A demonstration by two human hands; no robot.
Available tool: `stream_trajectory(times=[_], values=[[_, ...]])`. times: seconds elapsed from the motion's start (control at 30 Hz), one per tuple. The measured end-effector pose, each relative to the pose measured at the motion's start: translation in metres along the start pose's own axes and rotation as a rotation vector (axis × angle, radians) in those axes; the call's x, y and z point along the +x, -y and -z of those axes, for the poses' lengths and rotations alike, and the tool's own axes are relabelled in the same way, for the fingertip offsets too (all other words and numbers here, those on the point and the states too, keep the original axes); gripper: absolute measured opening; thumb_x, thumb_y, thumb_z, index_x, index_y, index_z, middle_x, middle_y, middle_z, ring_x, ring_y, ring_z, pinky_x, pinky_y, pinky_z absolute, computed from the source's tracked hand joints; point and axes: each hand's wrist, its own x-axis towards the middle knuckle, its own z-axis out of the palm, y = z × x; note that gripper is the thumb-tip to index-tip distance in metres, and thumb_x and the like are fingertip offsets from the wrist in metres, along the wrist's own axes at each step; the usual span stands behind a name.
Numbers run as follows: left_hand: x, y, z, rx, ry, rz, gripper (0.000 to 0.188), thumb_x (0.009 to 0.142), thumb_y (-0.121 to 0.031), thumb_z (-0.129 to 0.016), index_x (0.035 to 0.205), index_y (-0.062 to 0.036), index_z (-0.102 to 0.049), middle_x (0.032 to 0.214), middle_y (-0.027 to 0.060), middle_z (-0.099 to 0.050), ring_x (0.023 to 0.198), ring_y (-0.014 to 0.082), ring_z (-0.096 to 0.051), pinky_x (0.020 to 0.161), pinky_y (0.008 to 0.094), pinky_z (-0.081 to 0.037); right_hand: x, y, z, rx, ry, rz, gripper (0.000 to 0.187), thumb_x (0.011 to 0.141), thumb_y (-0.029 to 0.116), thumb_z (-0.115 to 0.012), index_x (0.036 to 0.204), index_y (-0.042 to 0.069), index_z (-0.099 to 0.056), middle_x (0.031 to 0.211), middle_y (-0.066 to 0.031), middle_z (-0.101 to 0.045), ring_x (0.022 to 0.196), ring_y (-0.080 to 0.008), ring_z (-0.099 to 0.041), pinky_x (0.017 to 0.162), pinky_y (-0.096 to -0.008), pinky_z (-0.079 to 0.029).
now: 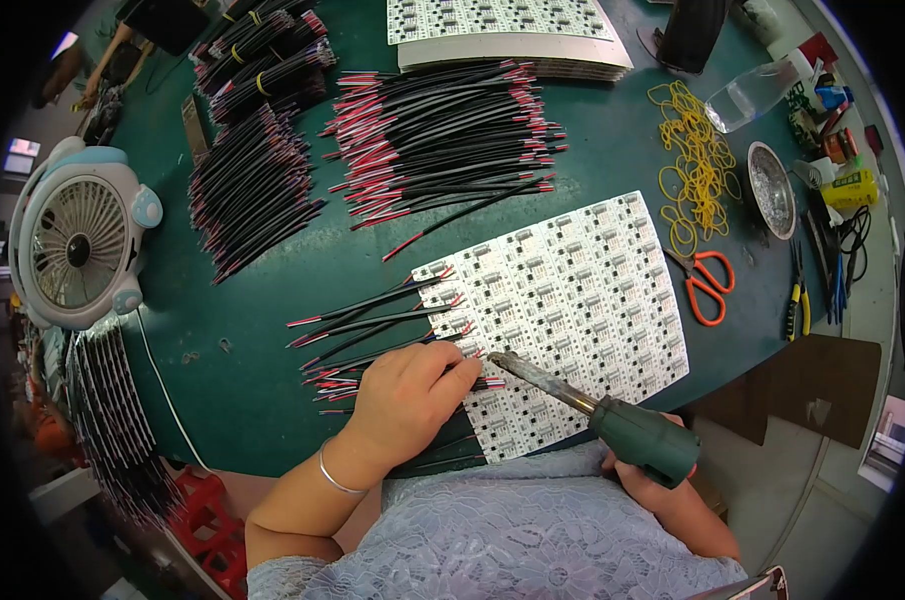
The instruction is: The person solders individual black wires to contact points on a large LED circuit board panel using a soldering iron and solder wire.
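Observation:
A white panel of small circuit boards lies on the green table in front of me. Short black cables stick out to the left from its left edge, their red and white wire ends reaching the boards. My left hand is closed in a pinch on a cable at that edge. The green-handled soldering iron is in my right hand, which is partly hidden behind the handle. Its tip meets the panel close to my left fingertips; I cannot tell whether it touches a wire.
Cable piles and bundles lie beyond the panel, near stacked panels. Yellow rubber bands, orange-handled scissors, a metal dish, a clear bottle and pliers are at right. A fan stands left.

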Motion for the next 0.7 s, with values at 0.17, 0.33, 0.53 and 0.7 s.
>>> stream_trajectory(times=[0.17,0.33,0.53,0.7], values=[[-0.004,0.003,-0.001,0.003,0.030,-0.021,0.022,0.072,-0.011,-0.064,0.093,-0.0082,-0.065,0.086,0.0040,-0.058,0.070,0.0197,-0.058,0.058,0.0314,-0.047,0.001,0.004,0.000,-0.015,-0.020,-0.031,0.021,0.081,0.006,-0.060,0.100,-0.004,-0.061,0.079,-0.0080,-0.062,0.060,-0.0137,-0.062,0.058,-0.0272,-0.051],[-0.004,0.001,0.001,0.032,0.028,-0.027,0.023,0.072,-0.011,-0.064,0.094,-0.0080,-0.065,0.087,0.0043,-0.057,0.072,0.0201,-0.058,0.060,0.0316,-0.047,-0.002,-0.001,0.001,-0.018,0.030,-0.008,0.020,0.084,0.011,-0.059,0.099,-0.002,-0.062,0.078,-0.0077,-0.063,0.061,-0.0145,-0.062,0.058,-0.0281,-0.050],[-0.001,0.001,0.002,0.038,0.021,-0.057,0.024,0.072,-0.011,-0.064,0.096,-0.0076,-0.064,0.089,0.0043,-0.057,0.073,0.0203,-0.057,0.062,0.0318,-0.046,0.001,-0.002,-0.003,0.125,-0.030,-0.040,0.023,0.085,0.017,-0.061,0.101,0.000,-0.062,0.087,-0.0075,-0.064,0.063,-0.0145,-0.062,0.061,-0.0285,-0.050],[0.000,0.001,0.002,0.042,0.023,-0.056,0.024,0.072,-0.011,-0.063,0.096,-0.0077,-0.064,0.088,0.0042,-0.056,0.072,0.0201,-0.056,0.061,0.0320,-0.046,0.002,0.001,-0.001,0.076,0.019,-0.045,0.024,0.085,0.014,-0.060,0.104,-0.001,-0.061,0.096,-0.0089,-0.062,0.064,-0.0139,-0.062,0.061,-0.0278,-0.050]])
